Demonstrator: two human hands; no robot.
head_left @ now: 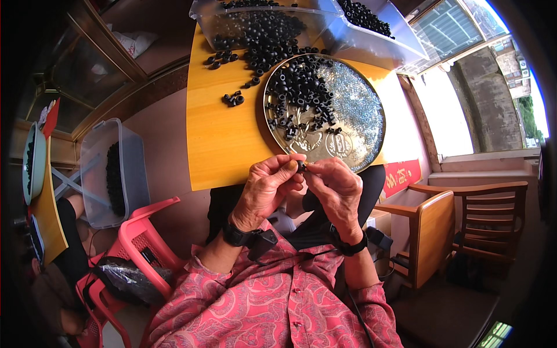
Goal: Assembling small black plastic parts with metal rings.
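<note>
My left hand [266, 188] and my right hand [336, 188] meet fingertip to fingertip just off the near edge of the round tray. Between them they pinch a small black ring-shaped part [301, 166], mostly covered by the fingers. The round metal tray [316, 139] lies on the yellow table. Many black ring-like parts [301, 87] are heaped on its left side, and small clear beads or pieces [357, 98] are spread over its right side.
More black parts [270, 35] spill over the yellow table [217, 136] from a clear bin [270, 14]. A second clear bin [377, 40] holds black parts. To the left stand a pink plastic chair [136, 232] and a clear tub [130, 156]; wooden chairs [435, 232] stand at right.
</note>
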